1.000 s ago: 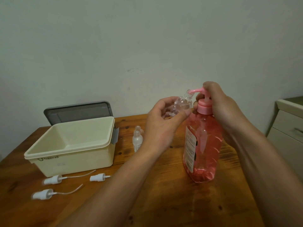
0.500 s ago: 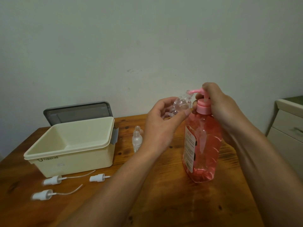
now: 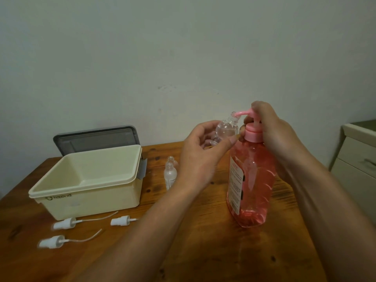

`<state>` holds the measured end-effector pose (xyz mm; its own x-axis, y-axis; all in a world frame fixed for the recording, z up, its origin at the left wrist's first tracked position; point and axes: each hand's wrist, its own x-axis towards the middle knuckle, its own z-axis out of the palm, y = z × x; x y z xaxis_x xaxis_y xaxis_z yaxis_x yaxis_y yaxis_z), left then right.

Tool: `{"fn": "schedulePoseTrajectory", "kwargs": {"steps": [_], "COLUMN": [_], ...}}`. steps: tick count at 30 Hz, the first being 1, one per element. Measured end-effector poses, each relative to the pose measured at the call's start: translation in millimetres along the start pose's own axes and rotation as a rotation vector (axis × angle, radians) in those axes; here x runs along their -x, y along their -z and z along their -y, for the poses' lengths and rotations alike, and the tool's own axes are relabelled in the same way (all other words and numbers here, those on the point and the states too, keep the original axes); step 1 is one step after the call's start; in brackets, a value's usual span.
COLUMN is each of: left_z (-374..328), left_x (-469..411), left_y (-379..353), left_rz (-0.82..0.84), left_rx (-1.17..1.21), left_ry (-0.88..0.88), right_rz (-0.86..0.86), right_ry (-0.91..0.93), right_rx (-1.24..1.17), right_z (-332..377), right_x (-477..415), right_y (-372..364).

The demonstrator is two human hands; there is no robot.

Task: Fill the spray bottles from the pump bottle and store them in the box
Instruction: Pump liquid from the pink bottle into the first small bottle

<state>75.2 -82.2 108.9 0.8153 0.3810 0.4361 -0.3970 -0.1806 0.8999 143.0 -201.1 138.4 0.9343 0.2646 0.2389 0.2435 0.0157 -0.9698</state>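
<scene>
A tall pink pump bottle (image 3: 251,180) stands on the wooden table (image 3: 203,251). My right hand (image 3: 270,129) rests on its pump head, fingers wrapped over the top. My left hand (image 3: 200,155) holds a small clear spray bottle (image 3: 226,129) tilted, its open neck right at the pink spout's tip. Two more capless small bottles (image 3: 170,174) stand one behind the other, between the box and my left hand. The cream box (image 3: 91,180) sits open at the left.
Three white spray heads with thin tubes (image 3: 65,222) (image 3: 51,242) (image 3: 121,220) lie in front of the box. A grey lid (image 3: 97,140) leans on the wall behind it. A pale cabinet (image 3: 358,159) stands at the right.
The pump head has risen slightly under my right hand. My left hand keeps the small bottle at the spout.
</scene>
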Motion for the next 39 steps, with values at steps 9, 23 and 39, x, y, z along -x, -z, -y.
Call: {"fn": "schedulePoseTrajectory", "kwargs": {"steps": [9,23,39], "left_z": [-0.2,-1.1,-1.2], "left_x": [-0.2,0.4,0.9], "left_y": [0.2,1.1,1.8], "left_rz": [-0.006,-0.006,0.001], "left_rx": [-0.005,-0.028,-0.032], "left_ry": [0.0,0.006,0.002], "right_rz": [-0.002,0.0,-0.005], "right_ry": [-0.015,-0.021,0.004], "right_rx": [-0.021,-0.036,0.015], "right_z": [0.0,-0.1,1.3], "right_x": [-1.3,-0.2,0.1], "right_y": [-0.5,-0.7,-1.6]}}
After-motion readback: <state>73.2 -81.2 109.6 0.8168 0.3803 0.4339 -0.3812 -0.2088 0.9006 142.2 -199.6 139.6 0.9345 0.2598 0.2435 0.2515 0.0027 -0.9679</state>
